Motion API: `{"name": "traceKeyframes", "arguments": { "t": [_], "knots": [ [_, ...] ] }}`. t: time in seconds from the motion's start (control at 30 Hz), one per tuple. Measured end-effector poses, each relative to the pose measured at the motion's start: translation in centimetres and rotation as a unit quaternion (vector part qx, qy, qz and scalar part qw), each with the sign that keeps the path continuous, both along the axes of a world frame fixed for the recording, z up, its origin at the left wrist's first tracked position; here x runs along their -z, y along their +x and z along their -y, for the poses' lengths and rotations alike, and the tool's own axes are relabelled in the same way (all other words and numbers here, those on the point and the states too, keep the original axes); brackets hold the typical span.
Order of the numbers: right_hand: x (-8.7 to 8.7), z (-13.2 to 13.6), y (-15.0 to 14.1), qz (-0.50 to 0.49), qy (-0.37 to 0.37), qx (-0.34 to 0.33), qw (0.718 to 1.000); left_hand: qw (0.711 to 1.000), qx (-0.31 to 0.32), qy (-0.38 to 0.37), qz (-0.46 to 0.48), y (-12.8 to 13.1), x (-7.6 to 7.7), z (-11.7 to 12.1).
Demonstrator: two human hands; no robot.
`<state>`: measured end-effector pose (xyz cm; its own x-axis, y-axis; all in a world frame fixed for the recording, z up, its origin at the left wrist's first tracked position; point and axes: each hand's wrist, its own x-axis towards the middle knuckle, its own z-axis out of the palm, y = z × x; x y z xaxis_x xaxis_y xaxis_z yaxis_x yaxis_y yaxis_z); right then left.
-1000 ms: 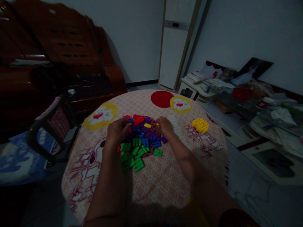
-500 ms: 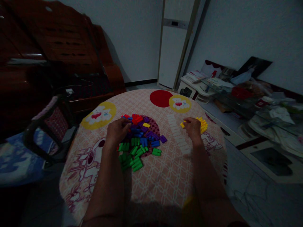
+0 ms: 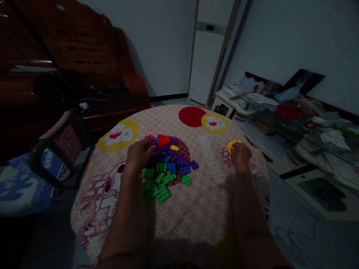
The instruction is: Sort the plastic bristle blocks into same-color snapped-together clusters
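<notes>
A pile of plastic building blocks in several colours lies on the round table, with green blocks [image 3: 162,194] nearest me, blue blocks [image 3: 171,168] and purple blocks [image 3: 181,160] in the middle, and red blocks [image 3: 163,140] at the back. One yellow block [image 3: 174,148] sits among them. My left hand [image 3: 139,154] rests at the pile's left edge, fingers pinched together; whatever is between them is hidden. Over on the right, my right hand [image 3: 241,155] is closed at a cluster of yellow blocks [image 3: 232,144], its fingertips on a yellow block. The hand covers part of that cluster.
A patterned tablecloth [image 3: 193,216] covers the table. To the left stand a chair [image 3: 67,145] and a wooden sofa [image 3: 92,56]. On the right is a low cabinet [image 3: 316,190] heaped with papers and bags. A tall white air conditioner [image 3: 207,63] stands behind.
My right hand has moved right, carrying a yellow block from left of the yellow cluster to its near right side. My left hand has stayed at the pile. The view has shifted slightly.
</notes>
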<state>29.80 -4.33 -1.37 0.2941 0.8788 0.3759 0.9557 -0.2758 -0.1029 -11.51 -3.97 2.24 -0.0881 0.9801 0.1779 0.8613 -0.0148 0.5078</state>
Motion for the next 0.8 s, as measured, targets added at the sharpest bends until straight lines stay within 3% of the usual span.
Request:
{"name": "traceKeyframes", "arguments": {
  "t": [0.23,0.37,0.57,0.67,0.8],
  "knots": [
    [-1.0,0.1,-2.1,-0.05,0.047,-0.044,0.997,1.0,-0.003,-0.005,0.017,0.0,0.0,0.1],
    [-0.9,-0.3,-7.9,-0.094,0.026,-0.181,0.979,1.0,0.006,-0.007,0.015,0.1,0.0,0.0],
    [0.5,-1.6,-18.1,-0.128,-0.089,-0.388,0.908,1.0,0.005,-0.005,0.009,0.1,-0.3,0.1],
    [0.9,-2.3,-20.6,-0.118,-0.112,-0.413,0.896,1.0,0.007,-0.001,0.012,0.0,-0.4,0.1],
    [1.0,-2.6,-21.3,-0.124,-0.134,-0.389,0.903,1.0,0.012,0.004,0.011,-0.1,-0.3,0.1]
  ]
}}
